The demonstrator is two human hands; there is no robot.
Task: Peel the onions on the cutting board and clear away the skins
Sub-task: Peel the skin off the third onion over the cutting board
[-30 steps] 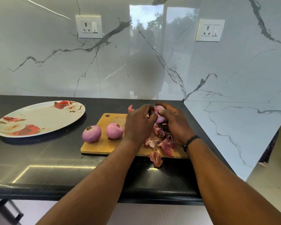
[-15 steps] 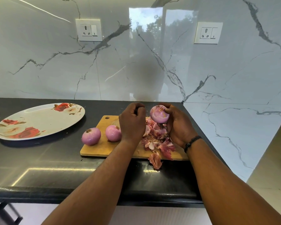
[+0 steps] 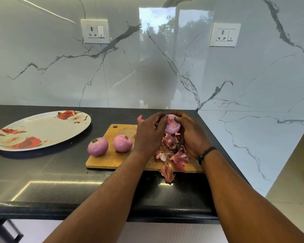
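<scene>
We count three peeled onions, one held up [image 3: 172, 127] and two on the board [image 3: 98, 146] [image 3: 122, 143], one cutting board [image 3: 112, 159], one heap of skins [image 3: 172, 153], one flowered plate [image 3: 40, 130] and two wall sockets [image 3: 95, 31] [image 3: 225, 34].

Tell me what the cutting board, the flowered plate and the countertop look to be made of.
Cutting board: wood or bamboo, matte tan with faint grain and a hanging hole at one corner. Flowered plate: glossy white with printed red roses; melamine or glazed ceramic, the look leaves it open. Countertop: polished black stone, probably granite, since it mirrors light in sharp streaks.
</scene>
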